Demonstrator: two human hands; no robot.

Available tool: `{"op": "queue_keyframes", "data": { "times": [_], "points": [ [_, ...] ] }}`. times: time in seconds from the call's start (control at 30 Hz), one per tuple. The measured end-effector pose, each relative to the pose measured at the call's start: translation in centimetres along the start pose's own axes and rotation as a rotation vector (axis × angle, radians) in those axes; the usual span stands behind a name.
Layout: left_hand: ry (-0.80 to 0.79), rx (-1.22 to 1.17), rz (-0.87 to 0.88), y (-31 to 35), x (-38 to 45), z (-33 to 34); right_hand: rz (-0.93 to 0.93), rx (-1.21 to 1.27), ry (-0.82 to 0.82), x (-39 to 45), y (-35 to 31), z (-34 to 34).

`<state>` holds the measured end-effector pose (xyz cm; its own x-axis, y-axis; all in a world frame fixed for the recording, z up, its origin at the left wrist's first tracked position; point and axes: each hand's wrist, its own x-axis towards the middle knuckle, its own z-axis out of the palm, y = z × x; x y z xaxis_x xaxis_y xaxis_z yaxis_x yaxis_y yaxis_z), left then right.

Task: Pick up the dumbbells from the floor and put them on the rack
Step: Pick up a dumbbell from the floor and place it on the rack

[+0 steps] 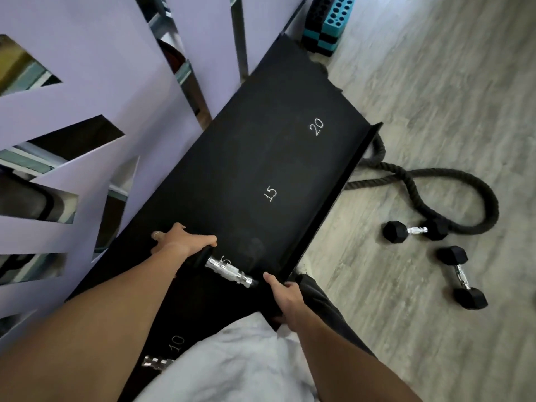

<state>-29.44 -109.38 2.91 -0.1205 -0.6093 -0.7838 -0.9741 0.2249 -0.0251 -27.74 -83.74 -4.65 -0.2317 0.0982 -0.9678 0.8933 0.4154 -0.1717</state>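
Observation:
A black dumbbell with a chrome handle (230,270) lies across the black rack shelf (261,158), which bears the numbers 10, 15 and 20. My left hand (181,242) grips its far head and my right hand (285,297) grips its near head at the shelf's front lip. Two more black hex dumbbells lie on the floor to the right: one (415,231) beside the rope, the other (461,276) nearer to me. Another chrome handle (156,363) shows on the shelf near the 10, mostly hidden by my shirt.
A thick black battle rope (452,195) loops over the grey wood floor beside the rack. A teal and black foam block (329,24) stands at the far end. Purple wall panels with cut-outs (101,82) run along the left behind the rack.

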Motion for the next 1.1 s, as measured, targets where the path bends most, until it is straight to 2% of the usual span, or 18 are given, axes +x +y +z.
{"op": "queue_keyframes", "data": {
  "times": [0.13,0.3,0.43,0.5,0.6,0.7,0.9,1.0,1.1],
  "points": [
    [0.114,0.169,0.142,1.2,-1.2,0.9,-0.147,-0.115,0.011,-0.1,-0.3,-2.0],
    [0.152,0.282,0.216,0.6,-3.3,2.4,-0.2,-0.095,-0.017,0.2,0.7,-5.5],
    [0.314,0.579,0.483,1.3,-6.8,4.9,-0.224,-0.01,-0.002,-0.6,3.0,-9.6],
    [0.246,0.572,0.61,2.8,-9.2,7.7,-0.24,0.009,-0.029,-0.7,5.0,-12.6],
    [-0.01,0.55,0.733,6.3,-14.0,13.2,-0.272,0.06,0.006,-1.4,7.8,-18.8],
    [-0.171,0.609,0.813,10.0,-20.2,20.2,-0.297,0.133,0.058,-2.3,11.8,-26.9],
    [-0.238,0.737,0.981,15.2,-30.8,33.6,-0.299,0.272,0.222,-3.8,21.7,-42.0],
    [-0.273,0.824,1.08,18.0,-35.9,40.9,-0.242,0.385,0.317,-4.2,27.4,-49.1],
    [-0.315,0.865,1.128,20.6,-41.4,46.8,-0.222,0.449,0.402,-4.4,31.2,-54.4]
  ]
}}
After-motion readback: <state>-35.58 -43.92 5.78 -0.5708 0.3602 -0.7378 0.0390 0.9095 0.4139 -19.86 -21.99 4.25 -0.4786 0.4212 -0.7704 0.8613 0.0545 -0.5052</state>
